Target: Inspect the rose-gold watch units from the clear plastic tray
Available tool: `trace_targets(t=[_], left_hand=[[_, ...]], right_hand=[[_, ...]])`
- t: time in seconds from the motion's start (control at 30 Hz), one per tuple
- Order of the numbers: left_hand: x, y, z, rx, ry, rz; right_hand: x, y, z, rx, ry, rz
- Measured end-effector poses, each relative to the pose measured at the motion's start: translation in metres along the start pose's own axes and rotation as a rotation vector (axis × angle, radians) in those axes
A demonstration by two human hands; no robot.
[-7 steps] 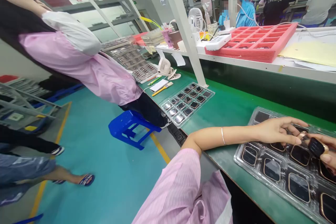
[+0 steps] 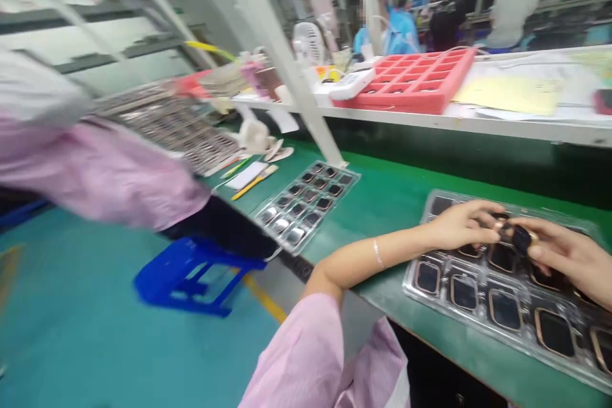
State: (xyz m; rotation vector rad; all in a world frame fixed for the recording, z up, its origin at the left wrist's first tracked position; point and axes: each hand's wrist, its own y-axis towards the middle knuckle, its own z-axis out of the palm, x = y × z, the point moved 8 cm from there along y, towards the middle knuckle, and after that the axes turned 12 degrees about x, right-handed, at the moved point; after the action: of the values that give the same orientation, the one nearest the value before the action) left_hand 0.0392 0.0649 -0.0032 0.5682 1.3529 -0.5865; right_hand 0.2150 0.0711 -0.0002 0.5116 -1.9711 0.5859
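Over a clear plastic tray point(image 2: 459, 317) of gold-rimmed black watch cases, my two hands meet. My right hand point(image 2: 567, 252) is closed, gripping a dark watch case point(image 2: 522, 240) with a gold edge between thumb and fingers. Just left of it, my left hand point(image 2: 461, 224) has its fingers pinched together at a small gold and dark piece point(image 2: 502, 227); blur hides what that piece is and whether it joins the watch case. Below the hands, one watch case point(image 2: 505, 309) lies face up in its pocket, with several more alongside.
A second tray point(image 2: 299, 248) of watch cases lies farther left on the green bench point(image 2: 382, 197). Near it are a yellow-handled brush point(image 2: 251, 185) and a small fan point(image 2: 255, 137). A red foam tray point(image 2: 444, 99) sits on the shelf. A person in pink point(image 2: 119, 172) stands left, by a blue stool point(image 2: 191, 280).
The view has swung right, so the bench, trays and hands appear farther left. Both hands stay together over the tray, and the right hand still grips the watch case.
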Motion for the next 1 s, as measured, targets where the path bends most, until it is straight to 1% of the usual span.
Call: trace_targets(t=[0.03, 0.07, 0.13, 0.23, 0.3, 0.43, 0.57, 0.7, 0.77, 0.8, 0.83, 0.87, 0.9, 0.93, 1.0], left_hand=[[0.0, -0.001, -0.001, -0.018, -0.015, 0.005], [0.0, -0.002, -0.003, -0.037, -0.029, 0.004], [0.001, -0.002, -0.007, -0.068, -0.062, 0.004], [0.0, -0.001, -0.012, -0.129, -0.03, -0.015], [-0.002, -0.001, -0.012, -0.156, -0.025, -0.019], [-0.004, -0.004, -0.011, -0.206, 0.013, -0.043], [-0.007, -0.004, -0.01, -0.198, 0.059, -0.062], [-0.006, -0.003, -0.007, -0.19, 0.042, -0.043], [-0.004, -0.005, -0.01, -0.226, 0.037, -0.02], [-0.003, -0.006, -0.016, -0.268, 0.049, -0.016], [-0.003, -0.01, -0.029, -0.331, 0.081, -0.021], [-0.004, -0.017, -0.048, -0.426, 0.163, -0.05], [-0.007, -0.03, -0.074, -0.554, 0.278, -0.104], [-0.014, -0.047, -0.102, -0.679, 0.338, -0.129], [-0.029, -0.093, -0.157, -0.899, 0.422, -0.175]], right_hand=[[0.006, 0.001, 0.007, 0.061, 0.086, -0.003], [0.012, 0.001, 0.011, 0.094, 0.164, -0.016], [0.018, 0.004, 0.012, 0.089, 0.277, -0.048], [0.016, 0.009, 0.011, 0.075, 0.363, -0.065], [0.015, 0.009, 0.009, 0.059, 0.398, -0.087], [0.018, 0.009, 0.011, 0.075, 0.385, -0.148], [0.019, 0.009, 0.012, 0.07, 0.311, -0.15], [0.024, 0.007, 0.013, 0.082, 0.251, -0.159], [0.025, 0.003, 0.014, 0.086, 0.227, -0.15], [0.023, 0.0, 0.014, 0.081, 0.223, -0.137], [0.019, -0.003, 0.014, 0.081, 0.221, -0.115], [0.013, -0.004, 0.013, 0.079, 0.218, -0.085], [0.006, -0.004, 0.01, 0.063, 0.225, -0.064], [-0.002, -0.003, 0.007, 0.045, 0.238, -0.039], [-0.016, 0.003, 0.004, 0.055, 0.257, 0.006]])
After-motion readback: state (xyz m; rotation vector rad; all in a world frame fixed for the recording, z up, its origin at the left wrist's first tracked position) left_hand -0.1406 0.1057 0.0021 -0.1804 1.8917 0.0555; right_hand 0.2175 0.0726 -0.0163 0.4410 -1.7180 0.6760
